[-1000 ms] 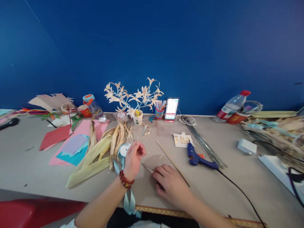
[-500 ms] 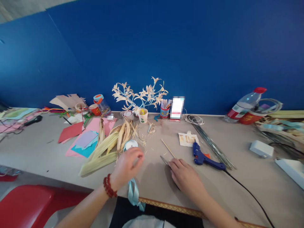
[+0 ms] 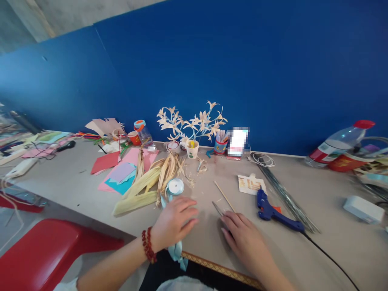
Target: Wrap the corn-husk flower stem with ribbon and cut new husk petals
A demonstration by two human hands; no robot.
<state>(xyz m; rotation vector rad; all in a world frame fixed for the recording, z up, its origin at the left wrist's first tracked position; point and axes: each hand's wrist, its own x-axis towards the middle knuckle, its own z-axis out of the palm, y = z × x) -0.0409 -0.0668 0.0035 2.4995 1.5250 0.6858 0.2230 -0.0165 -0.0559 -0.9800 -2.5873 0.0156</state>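
My left hand (image 3: 176,220), with a red bead bracelet at the wrist, hovers over the front of the table with its fingers apart and nothing in them. Pale blue ribbon (image 3: 176,250) passes beneath it and hangs over the table edge, and the white ribbon spool (image 3: 176,186) lies just beyond. My right hand (image 3: 241,234) rests on the table, closed around scissors (image 3: 217,208) whose blades point away to the left; their handles are hidden under the palm. A thin pale stick (image 3: 224,195) lies beside the blades, its near end at my fingers.
Dried corn husks (image 3: 139,190) and coloured paper (image 3: 121,178) lie left. A blue glue gun (image 3: 274,214), with its cord, and a bundle of wires (image 3: 286,196) are right. Husk flowers stand in a paper cup (image 3: 192,150) at the back, near a plastic bottle (image 3: 339,143).
The view has shifted left, so things appear further right. My left hand has opened its fingers and moved slightly nearer the table edge. My right hand stays at the scissors.
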